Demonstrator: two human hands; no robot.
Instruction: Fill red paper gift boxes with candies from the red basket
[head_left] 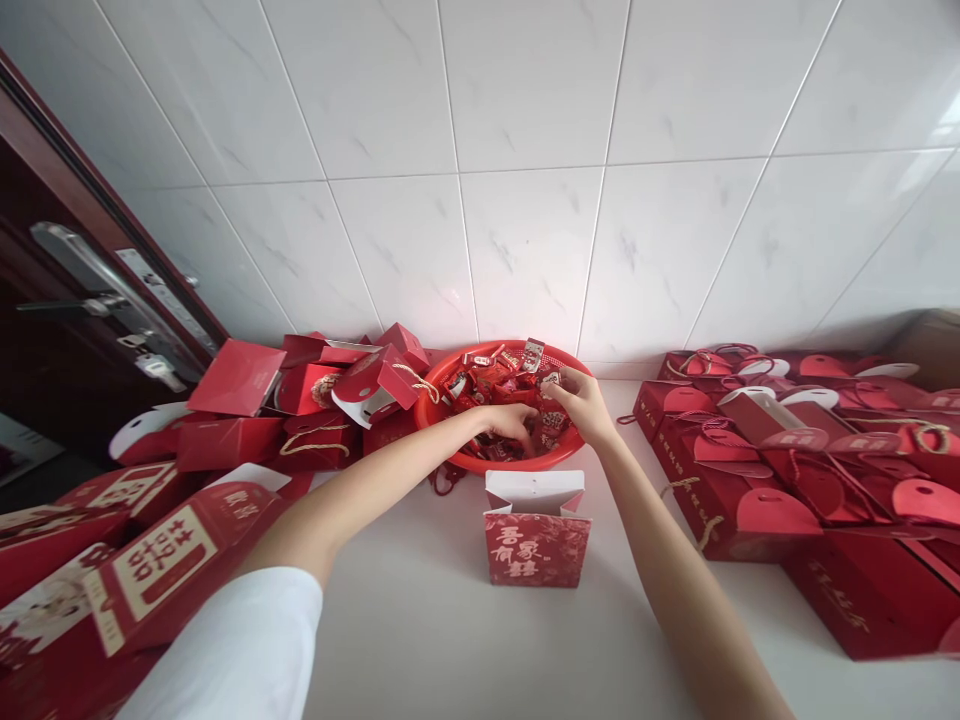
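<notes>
A red plastic basket (pixel 501 464) holds a heap of wrapped candies (pixel 495 378), mostly red with some white and dark wrappers. My left hand (pixel 510 424) reaches into the heap, its fingers curled down among the candies, and what they grip is hidden. At the basket's right side, my right hand (pixel 583 402) pinches a small wrapped candy (pixel 551 383) between thumb and fingers. Just in front of the basket stands an upright red gift box (pixel 538 550) with white lettering. Its top is open, showing a white inside, and neither hand touches it.
Red gift boxes (pixel 240 378) with rope handles lie piled on the left, beside a dark door with a metal handle (pixel 97 270). Rows of red boxes (pixel 750 500) fill the right of the white table (pixel 420 620). A tiled wall (pixel 525 240) stands behind.
</notes>
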